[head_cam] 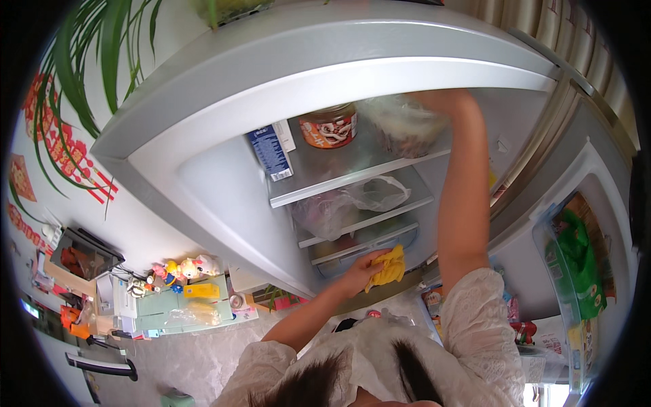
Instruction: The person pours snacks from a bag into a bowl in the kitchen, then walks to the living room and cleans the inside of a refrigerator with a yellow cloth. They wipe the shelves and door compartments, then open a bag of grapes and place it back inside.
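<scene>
My left hand (362, 269) is closed around a crumpled yellow cloth (389, 267) in front of the lower drawer of the open refrigerator (218, 173). My right hand (441, 100) reaches up to the upper glass shelf (325, 168). It is at a clear plastic bag (402, 124) with contents I cannot make out. The fingers are partly hidden under the cabinet's upper edge, so a grip on the bag is not certain. Left of the bag stands a glass jar with an orange label (329, 127). A blue and white carton (272, 150) leans by the left wall.
Below, a second shelf holds a knotted plastic bag (351, 203). The open refrigerator door (600, 213) is at my right, its bin holding a green bag (580, 259). At left, a glass-topped table (163, 305) carries plush toys (188, 268). Plant leaves (114, 56) hang at upper left.
</scene>
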A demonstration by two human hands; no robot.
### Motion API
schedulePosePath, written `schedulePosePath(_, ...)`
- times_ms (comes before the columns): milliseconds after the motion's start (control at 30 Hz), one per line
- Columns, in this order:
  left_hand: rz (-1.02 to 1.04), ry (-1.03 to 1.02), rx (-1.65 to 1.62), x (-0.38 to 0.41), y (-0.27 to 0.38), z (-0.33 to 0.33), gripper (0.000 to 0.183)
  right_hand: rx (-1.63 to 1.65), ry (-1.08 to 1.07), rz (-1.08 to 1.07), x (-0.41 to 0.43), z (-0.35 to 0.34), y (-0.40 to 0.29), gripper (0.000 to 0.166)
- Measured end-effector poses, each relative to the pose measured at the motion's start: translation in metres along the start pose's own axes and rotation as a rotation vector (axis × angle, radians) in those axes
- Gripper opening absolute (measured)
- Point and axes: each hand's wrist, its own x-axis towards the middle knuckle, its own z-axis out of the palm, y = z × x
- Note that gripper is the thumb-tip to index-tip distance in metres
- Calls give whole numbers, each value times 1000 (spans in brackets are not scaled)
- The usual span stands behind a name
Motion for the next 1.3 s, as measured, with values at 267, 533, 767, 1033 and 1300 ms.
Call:
schedulePosePath(267, -10, -20, -229, -16, -25, 7, 44, -227, 314, -233, 4, 10, 24, 24)
schedulePosePath(533, 154, -167, -326, 2, 5, 27, 57, 483, 547, 170, -39, -18, -31, 22)
schedulePosePath(767, 200, -235, -439, -12, 45, 69, 61, 484, 515, 208, -133, -86, -80, 13)
schedulePosePath(1033, -148, -72, -29, -27, 7, 78, 42, 734, 384, 406, -209, -82, -98, 8)
schedulePosePath(1300, -29, 2, -350, -19, -10, 53, 59, 363, 321, 297, -211, 1, -72, 14)
